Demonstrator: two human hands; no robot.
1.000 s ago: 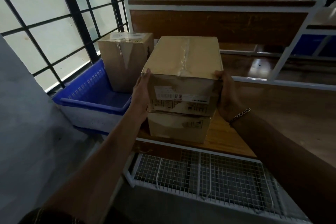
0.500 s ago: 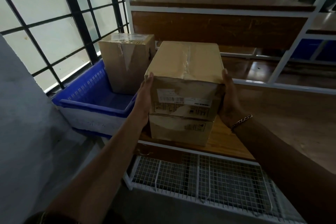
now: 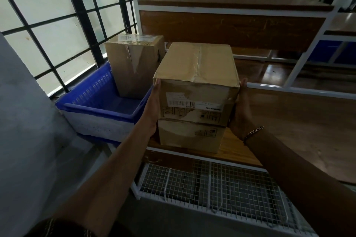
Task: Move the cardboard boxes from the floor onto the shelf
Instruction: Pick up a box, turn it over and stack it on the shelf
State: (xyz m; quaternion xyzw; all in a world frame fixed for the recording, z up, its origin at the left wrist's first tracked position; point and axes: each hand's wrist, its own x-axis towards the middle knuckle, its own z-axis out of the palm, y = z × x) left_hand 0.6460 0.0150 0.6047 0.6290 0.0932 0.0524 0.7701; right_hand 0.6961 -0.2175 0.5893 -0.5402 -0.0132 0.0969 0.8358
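The top box (image 3: 196,75) sits between the two grips: the left grip (image 3: 152,106) presses flat against its left side, the right grip (image 3: 240,109) against its right side. Directly beneath it lies a second box (image 3: 190,136), which rests on the shelf board (image 3: 237,152). Left of the left grip stands a crate (image 3: 96,115), with a third box (image 3: 133,67) upright in its far end. Behind the crate is a window grille (image 3: 84,25). Below the grips and nearer lies a wire rack (image 3: 212,184).
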